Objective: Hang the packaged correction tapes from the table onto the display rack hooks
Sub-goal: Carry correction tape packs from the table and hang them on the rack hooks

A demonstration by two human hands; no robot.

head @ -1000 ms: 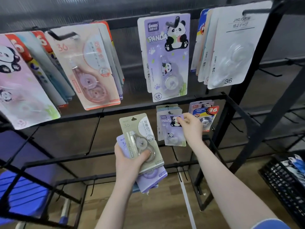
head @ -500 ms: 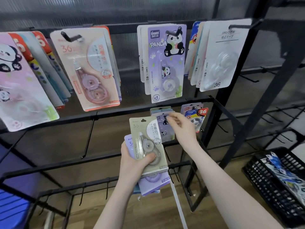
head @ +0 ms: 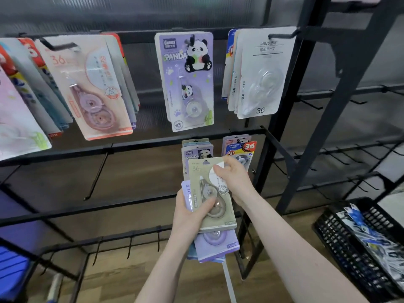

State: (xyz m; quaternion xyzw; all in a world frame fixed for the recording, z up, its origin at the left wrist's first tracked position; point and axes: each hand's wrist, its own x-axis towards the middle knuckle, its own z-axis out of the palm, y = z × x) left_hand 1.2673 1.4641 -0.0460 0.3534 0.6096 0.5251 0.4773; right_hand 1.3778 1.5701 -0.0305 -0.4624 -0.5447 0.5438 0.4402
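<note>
- Display rack (head: 220,139): black wire frame. Many lower hooks (head: 96,176) stand bare and thin and are hard to pick out against the dark shelves, so it would be easy to aim for the wrong one. The rack's left and top run out of view.
- Hung packs: the upper row is full. The purple panda pack (head: 188,82) hangs at the middle. On the lower row sits a small bunch (head: 196,149) just behind the hands. Brushing it while reaching past could knock packs off their hook.
- Black basket (head: 358,243) at lower right: holds more packs, cut off by the edge; count unclear.
- Left hand (head: 192,213): fingers and thumb are wrapped round a fanned stack of correction tapes. The olive pack (head: 209,193) is on top, with purple ones (head: 216,243) under it. Lower packs are slack and could slide out when the top one is drawn away.
- Right hand (head: 234,178): fingertips pinch the olive pack's upper right corner. A corner pinch may let it swing or tear.
- Hang hole (head: 205,162): small and dim; threading looks fiddly.
</note>
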